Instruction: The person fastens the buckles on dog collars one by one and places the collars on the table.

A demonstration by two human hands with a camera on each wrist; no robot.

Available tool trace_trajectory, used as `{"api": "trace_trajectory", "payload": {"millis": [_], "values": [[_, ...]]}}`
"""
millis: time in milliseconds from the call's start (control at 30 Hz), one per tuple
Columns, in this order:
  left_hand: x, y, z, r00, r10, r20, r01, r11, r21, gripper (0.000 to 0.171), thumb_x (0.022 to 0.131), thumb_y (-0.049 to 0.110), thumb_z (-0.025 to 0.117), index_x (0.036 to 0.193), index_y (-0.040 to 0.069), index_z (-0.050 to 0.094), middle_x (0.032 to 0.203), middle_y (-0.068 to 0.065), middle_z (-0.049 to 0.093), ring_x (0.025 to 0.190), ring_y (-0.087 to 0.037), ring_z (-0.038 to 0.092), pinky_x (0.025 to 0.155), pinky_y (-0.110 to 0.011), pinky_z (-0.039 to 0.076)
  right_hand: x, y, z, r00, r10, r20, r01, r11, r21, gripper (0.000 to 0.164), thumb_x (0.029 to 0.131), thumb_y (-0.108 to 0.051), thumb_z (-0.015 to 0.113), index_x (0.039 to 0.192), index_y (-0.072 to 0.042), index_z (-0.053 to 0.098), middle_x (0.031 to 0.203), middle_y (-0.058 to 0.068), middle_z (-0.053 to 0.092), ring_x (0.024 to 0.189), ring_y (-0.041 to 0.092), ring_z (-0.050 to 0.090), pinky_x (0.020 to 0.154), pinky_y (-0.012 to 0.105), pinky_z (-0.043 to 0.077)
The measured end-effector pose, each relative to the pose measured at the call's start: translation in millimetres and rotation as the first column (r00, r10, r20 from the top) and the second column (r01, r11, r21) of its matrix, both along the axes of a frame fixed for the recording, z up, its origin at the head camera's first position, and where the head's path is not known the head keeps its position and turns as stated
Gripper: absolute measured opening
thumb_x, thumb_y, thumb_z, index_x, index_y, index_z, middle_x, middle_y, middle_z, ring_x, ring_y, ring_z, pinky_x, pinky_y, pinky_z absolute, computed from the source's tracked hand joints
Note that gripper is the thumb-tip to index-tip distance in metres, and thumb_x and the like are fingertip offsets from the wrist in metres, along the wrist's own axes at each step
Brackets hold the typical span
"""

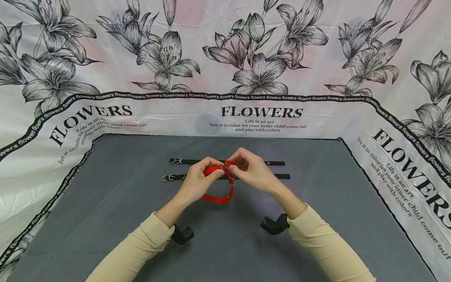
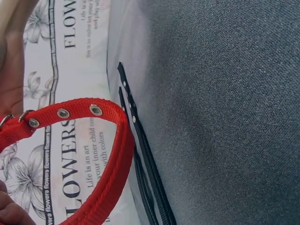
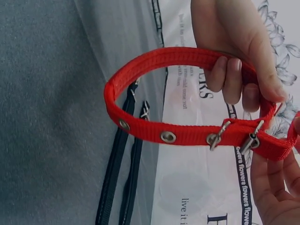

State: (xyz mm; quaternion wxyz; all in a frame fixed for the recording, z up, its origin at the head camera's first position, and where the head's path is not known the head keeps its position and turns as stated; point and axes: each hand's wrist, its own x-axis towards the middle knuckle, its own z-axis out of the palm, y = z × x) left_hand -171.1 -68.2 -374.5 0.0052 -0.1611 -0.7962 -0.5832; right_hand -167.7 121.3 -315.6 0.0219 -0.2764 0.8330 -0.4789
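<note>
A red collar, bent into a loop, is held up by both hands over the table. Its strap has metal eyelets, and a metal buckle sits where the two ends overlap. My left hand grips the collar's left side, its fingers curled inside the loop and its thumb outside. With thumb and fingertips, my right hand pinches the strap end by the buckle. Part of that end is hidden behind the fingers.
Two black collars lie stretched out side by side beyond the hands, the farther one and the nearer one, buckles to the left. They rest on a grey tabletop. A white flower-printed cloth rises behind and at both sides.
</note>
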Motion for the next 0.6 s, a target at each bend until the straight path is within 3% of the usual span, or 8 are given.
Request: {"api": "trace_trajectory", "payload": {"millis": [100,233,333,467,600], "values": [[6.5,0,11.0,1.000,0.007,0.014,-0.007,1.000,-0.022,0.021,0.087,0.022,0.065,0.106,0.013,0.063,0.095,-0.004,0.068,0.073,-0.014,0.058,0.061,-0.026,0.047,0.7,0,1.9,1.000,0.008,-0.023,-0.007,0.999,0.037,0.010,0.087,0.000,0.058,0.097,0.000,0.056,0.096,0.009,0.059,0.087,0.020,0.061,0.076,0.032,0.052],[18.5,2,30.0,1.000,0.013,0.013,-0.013,0.999,-0.050,0.019,0.087,0.015,0.064,0.105,0.008,0.063,0.091,-0.007,0.067,0.068,-0.014,0.054,0.058,-0.024,0.044,-10.5,4,-13.6,0.995,0.052,-0.089,-0.046,0.996,0.074,0.009,0.087,-0.001,0.059,0.095,-0.004,0.057,0.094,0.006,0.057,0.083,0.016,0.061,0.073,0.030,0.053],[14.0,2,22.2,1.000,0.018,0.007,-0.018,0.998,-0.053,0.019,0.087,0.017,0.064,0.104,0.010,0.063,0.088,-0.005,0.066,0.065,-0.015,0.051,0.055,-0.023,0.041,-20.3,7,-26.8,0.985,0.091,-0.144,-0.078,0.992,0.096,0.009,0.087,-0.004,0.059,0.093,-0.010,0.057,0.091,0.002,0.055,0.078,0.010,0.059,0.069,0.029,0.052],[2.6,1,3.4,1.000,0.019,0.004,-0.019,0.999,-0.045,0.020,0.085,0.024,0.066,0.104,0.016,0.063,0.090,0.000,0.067,0.067,-0.017,0.055,0.056,-0.025,0.044,-21.4,7,-27.4,0.974,0.112,-0.195,-0.088,0.988,0.128,0.012,0.086,-0.004,0.059,0.091,-0.014,0.056,0.089,-0.003,0.054,0.072,0.008,0.055,0.063,0.028,0.051],[1.4,-1,1.3,1.000,0.017,-0.011,-0.017,0.999,-0.034,0.020,0.084,0.027,0.067,0.102,0.019,0.064,0.092,0.002,0.067,0.072,-0.017,0.060,0.060,-0.027,0.048,-21.9,5,-30.1,0.968,0.118,-0.220,-0.091,0.987,0.130,0.013,0.085,-0.004,0.061,0.091,-0.015,0.057,0.089,-0.004,0.054,0.072,0.008,0.053,0.063,0.030,0.051]]}}
